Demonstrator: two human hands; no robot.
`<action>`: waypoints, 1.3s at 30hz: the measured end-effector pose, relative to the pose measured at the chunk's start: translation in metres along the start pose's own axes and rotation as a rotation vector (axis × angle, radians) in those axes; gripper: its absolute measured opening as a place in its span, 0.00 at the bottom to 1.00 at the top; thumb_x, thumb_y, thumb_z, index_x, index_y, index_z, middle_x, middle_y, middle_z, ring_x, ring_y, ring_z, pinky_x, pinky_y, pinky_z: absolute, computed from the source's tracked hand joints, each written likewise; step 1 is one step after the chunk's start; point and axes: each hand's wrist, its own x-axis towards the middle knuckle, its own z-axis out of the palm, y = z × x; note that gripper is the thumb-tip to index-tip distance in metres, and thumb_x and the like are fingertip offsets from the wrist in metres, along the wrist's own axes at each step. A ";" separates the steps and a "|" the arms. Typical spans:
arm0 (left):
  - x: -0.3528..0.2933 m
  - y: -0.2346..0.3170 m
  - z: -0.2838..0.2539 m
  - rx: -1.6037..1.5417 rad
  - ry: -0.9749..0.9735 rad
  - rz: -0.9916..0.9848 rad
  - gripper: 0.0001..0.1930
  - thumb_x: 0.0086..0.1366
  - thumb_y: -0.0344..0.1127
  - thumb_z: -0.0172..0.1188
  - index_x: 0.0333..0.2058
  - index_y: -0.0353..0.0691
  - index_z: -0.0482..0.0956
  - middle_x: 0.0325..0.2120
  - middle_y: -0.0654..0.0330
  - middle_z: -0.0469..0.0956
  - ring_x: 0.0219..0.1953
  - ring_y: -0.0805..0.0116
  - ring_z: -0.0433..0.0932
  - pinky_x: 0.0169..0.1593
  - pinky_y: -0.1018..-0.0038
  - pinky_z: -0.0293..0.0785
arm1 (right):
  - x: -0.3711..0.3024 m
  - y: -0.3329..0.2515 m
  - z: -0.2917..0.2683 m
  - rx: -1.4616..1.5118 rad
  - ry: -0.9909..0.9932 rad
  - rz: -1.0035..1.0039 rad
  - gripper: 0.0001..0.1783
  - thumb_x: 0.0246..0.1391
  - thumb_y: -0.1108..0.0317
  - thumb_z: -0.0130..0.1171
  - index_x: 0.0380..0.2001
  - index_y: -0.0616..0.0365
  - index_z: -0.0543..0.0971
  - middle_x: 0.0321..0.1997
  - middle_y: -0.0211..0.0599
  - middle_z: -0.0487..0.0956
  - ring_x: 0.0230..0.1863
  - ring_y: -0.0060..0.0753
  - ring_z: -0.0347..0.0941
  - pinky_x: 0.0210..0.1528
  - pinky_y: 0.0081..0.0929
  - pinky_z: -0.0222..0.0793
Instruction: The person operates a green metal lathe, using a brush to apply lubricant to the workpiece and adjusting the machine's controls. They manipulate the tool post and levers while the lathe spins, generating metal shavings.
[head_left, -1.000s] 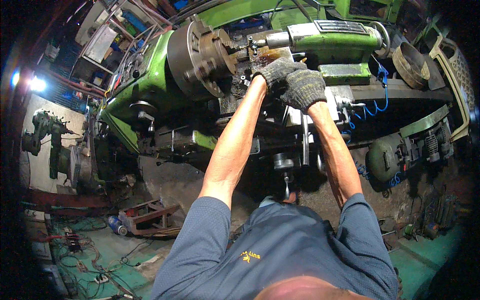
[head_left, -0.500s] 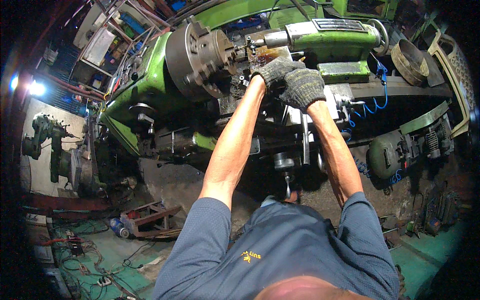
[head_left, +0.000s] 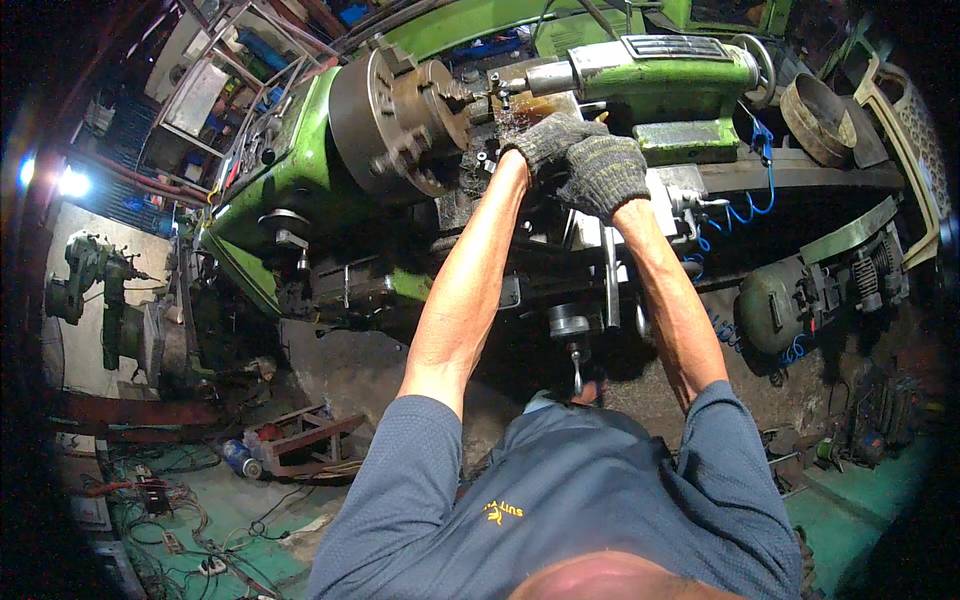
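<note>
In dark knitted gloves, my left hand (head_left: 550, 139) and right hand (head_left: 606, 176) are close together over the tool carriage (head_left: 668, 187) of a green lathe (head_left: 310, 130). The fingers of both curl inward, and whatever they grip is hidden beneath the gloves. A small tan tip (head_left: 602, 117) shows just past them; I cannot tell what it belongs to. Left of my hands sits the large steel chuck (head_left: 358, 120) with its stepped jaws. Beyond them, the tailstock (head_left: 655, 75) points its quill (head_left: 550, 76) toward the chuck. Metal chips lie near my left hand.
A steel lever (head_left: 611, 275) hangs below my right hand. Blue coiled air hose (head_left: 745, 215) runs down on the right, near a green compressor tank (head_left: 770, 320). A round metal band (head_left: 818, 120) rests at the lathe's right end. Cables (head_left: 190, 520) litter the floor at left.
Both hands stay in nearly the same place. The chuck's jaws appear at a different angle, so the chuck has turned.
</note>
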 end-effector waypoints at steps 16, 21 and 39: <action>0.006 -0.007 0.000 -0.058 -0.013 -0.058 0.13 0.67 0.34 0.60 0.49 0.39 0.83 0.43 0.63 0.84 0.43 0.76 0.77 0.52 0.75 0.74 | 0.000 0.000 0.003 -0.005 0.017 -0.002 0.13 0.39 0.57 0.63 0.26 0.51 0.87 0.27 0.42 0.84 0.32 0.43 0.83 0.33 0.43 0.76; 0.013 -0.017 -0.001 0.098 0.029 -0.025 0.12 0.67 0.34 0.61 0.47 0.39 0.84 0.42 0.64 0.84 0.42 0.77 0.77 0.50 0.75 0.74 | 0.001 0.000 0.007 0.003 0.027 -0.014 0.13 0.40 0.57 0.63 0.28 0.51 0.87 0.28 0.42 0.85 0.33 0.43 0.83 0.34 0.43 0.76; 0.008 -0.015 -0.002 0.174 -0.013 0.080 0.13 0.68 0.32 0.59 0.48 0.38 0.84 0.44 0.62 0.84 0.44 0.75 0.78 0.52 0.74 0.74 | 0.000 -0.001 0.002 0.014 0.012 -0.005 0.13 0.39 0.58 0.62 0.27 0.51 0.87 0.28 0.43 0.84 0.33 0.44 0.83 0.36 0.43 0.76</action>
